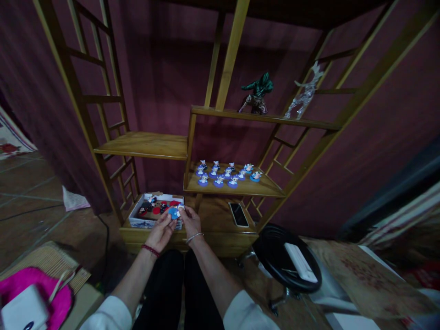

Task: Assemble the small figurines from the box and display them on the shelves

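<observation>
Between my two hands is a small figurine [180, 208] with a round blue base, held just above the front edge of a cardboard box. My left hand [161, 231] pinches the blue base from the left. From the right, the fingers of my right hand [191, 221] close on the white figure itself. Inside the box [140, 223] lie several small figurines [151, 200] and red round bases [156, 210]. On the shelf to the right stand several small figurines [219, 181] in rows, mostly on purple-blue bases, a couple on lighter blue ones.
A wooden display shelf [147, 143] fills the view ahead. A phone [238, 214] lies on its low board. Higher up stand a green-hooded figure [257, 94] and a clear deer ornament [304, 94]. At right is a black stool [275, 256] bearing a white box [300, 262].
</observation>
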